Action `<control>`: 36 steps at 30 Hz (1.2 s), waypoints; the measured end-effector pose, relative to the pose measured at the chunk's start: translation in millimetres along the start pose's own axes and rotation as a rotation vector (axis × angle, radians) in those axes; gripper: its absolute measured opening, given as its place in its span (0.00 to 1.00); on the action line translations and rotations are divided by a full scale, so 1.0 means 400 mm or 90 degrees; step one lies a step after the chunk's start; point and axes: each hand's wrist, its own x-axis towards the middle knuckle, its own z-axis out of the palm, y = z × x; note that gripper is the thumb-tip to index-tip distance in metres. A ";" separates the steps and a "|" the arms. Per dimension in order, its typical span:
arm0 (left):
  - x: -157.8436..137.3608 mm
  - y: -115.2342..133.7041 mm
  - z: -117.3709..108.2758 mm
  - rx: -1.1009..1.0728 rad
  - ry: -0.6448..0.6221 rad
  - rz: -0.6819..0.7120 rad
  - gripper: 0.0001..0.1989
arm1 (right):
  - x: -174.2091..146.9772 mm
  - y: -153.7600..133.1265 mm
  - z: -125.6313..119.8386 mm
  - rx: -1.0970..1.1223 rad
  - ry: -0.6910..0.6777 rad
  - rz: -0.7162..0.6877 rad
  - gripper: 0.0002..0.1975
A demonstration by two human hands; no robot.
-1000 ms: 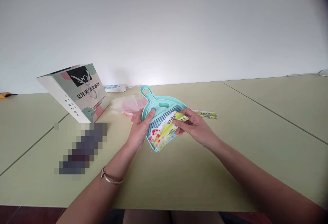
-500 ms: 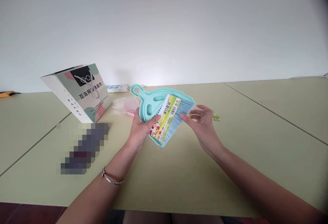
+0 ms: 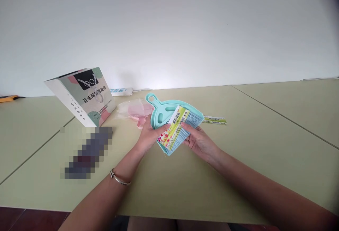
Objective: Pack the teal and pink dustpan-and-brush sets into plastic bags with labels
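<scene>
Right hand (image 3: 200, 142), spread earlier, now grips dustpan (image 3: 166, 112), thumb at label (image 3: 175, 127); left hand (image 3: 149, 134) holds too: seemingly steadier grip.

The left forearm (image 3: 102, 187) and right forearm (image 3: 254, 180) slant in from the lower corners toward mid-view. The 2 hands are close together: the left hand (image 3: 148, 135) grips, thumb across the top; the right hand (image 3: 200, 141) pinches, thumb extended, its partly hidden fingers apparently curled beneath.
</scene>
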 end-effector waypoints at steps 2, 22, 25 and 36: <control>-0.003 -0.002 0.004 0.031 0.008 0.006 0.29 | 0.002 0.007 0.000 0.017 0.016 -0.004 0.13; 0.128 -0.016 -0.090 1.002 0.115 -0.051 0.28 | 0.018 -0.005 -0.023 0.039 0.098 -0.020 0.11; 0.141 -0.014 -0.084 1.009 0.118 -0.085 0.30 | 0.015 -0.004 -0.019 0.040 0.083 -0.009 0.10; -0.006 -0.005 -0.110 1.060 0.092 0.286 0.28 | 0.012 0.000 -0.020 0.007 0.077 0.048 0.10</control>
